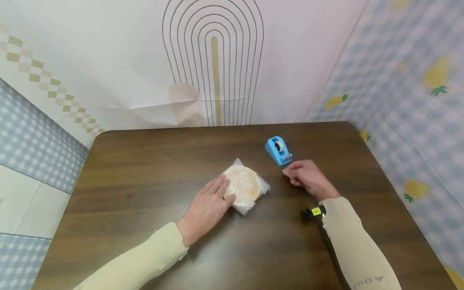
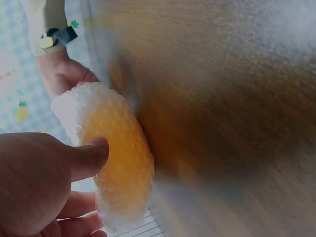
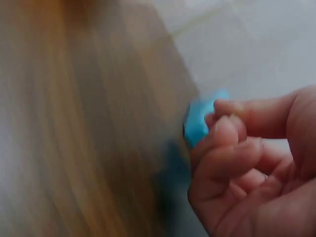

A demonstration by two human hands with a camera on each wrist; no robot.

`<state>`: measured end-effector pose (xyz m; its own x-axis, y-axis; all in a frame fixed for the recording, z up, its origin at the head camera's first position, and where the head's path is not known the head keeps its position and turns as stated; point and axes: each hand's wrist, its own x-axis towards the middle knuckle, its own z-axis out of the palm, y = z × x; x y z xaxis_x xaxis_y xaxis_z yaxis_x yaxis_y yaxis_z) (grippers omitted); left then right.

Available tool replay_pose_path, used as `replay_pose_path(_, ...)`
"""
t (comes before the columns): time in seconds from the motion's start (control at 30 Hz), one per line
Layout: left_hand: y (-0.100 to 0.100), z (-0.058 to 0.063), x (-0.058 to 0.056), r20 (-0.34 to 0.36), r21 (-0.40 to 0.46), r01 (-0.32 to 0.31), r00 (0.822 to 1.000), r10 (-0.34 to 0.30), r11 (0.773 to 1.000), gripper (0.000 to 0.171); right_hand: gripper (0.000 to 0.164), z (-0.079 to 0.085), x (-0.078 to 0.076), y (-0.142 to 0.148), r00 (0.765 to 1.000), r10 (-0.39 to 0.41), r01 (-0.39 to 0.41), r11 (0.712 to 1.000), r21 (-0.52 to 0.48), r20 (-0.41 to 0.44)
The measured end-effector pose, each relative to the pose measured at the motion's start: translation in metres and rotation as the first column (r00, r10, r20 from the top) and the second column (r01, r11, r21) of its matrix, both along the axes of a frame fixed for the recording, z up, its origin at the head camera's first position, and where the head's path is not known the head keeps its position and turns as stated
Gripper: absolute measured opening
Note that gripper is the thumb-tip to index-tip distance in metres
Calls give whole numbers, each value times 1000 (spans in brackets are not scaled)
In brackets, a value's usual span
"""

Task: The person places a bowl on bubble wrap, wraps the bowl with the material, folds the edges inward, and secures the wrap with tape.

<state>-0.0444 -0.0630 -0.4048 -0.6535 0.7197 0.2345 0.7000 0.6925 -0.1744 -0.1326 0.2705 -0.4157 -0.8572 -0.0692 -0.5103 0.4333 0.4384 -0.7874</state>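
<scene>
A round, pale orange-tan item wrapped in clear bubble wrap (image 1: 241, 183) lies on the brown table. My left hand (image 1: 208, 205) rests on its left edge, fingers laid over the top and thumb against the near side. The left wrist view shows the thumb (image 2: 94, 155) touching the wrap up close. In front of a blue tape dispenser (image 1: 277, 150) is my right hand (image 1: 306, 175), fingers curled and thumb tip against the index finger. No tape shows between those fingertips; I cannot tell whether they pinch a thin clear strip.
The dispenser, with a roll in it, stands on the far right part of the wooden table (image 1: 145, 181). Behind the table's back edge hangs a patterned white wall cloth (image 1: 137, 60). A black strap with a yellow label (image 1: 316, 211) is on the right wrist.
</scene>
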Motion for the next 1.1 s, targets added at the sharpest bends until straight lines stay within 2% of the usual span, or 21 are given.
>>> replay_pose_path(0.07,0,-1,1,6,1,-3,1000,3,1000,24,36,7,6,-16,997,68,-71,994,-80,-38)
replay_pose_path(0.17,1,0,0,6,9,-6,1000,6,1000,22,30,27,11,-43,977,195,-205,972,-115,-92)
replay_pose_path(0.27,2,1,0,5,6,-10,1000,10,1000,22,22,43,11,-64,936,336,-345,935,-82,-100)
replay_pose_path(0.4,3,1,1,10,-6,-15,1000,15,1000,21,16,47,5,-79,883,464,-467,884,-29,-69)
replay_pose_path(0.6,2,2,1,31,-12,-17,999,18,1000,21,16,50,-3,-89,847,530,-531,847,-17,-27)
replay_pose_path(0.83,3,1,1,26,-6,-21,999,21,1000,20,11,58,1,-93,799,595,-594,804,44,-84)
replay_pose_path(1.1,2,0,1,27,6,-25,999,25,1000,21,11,59,3,-89,782,619,-615,785,70,-70)
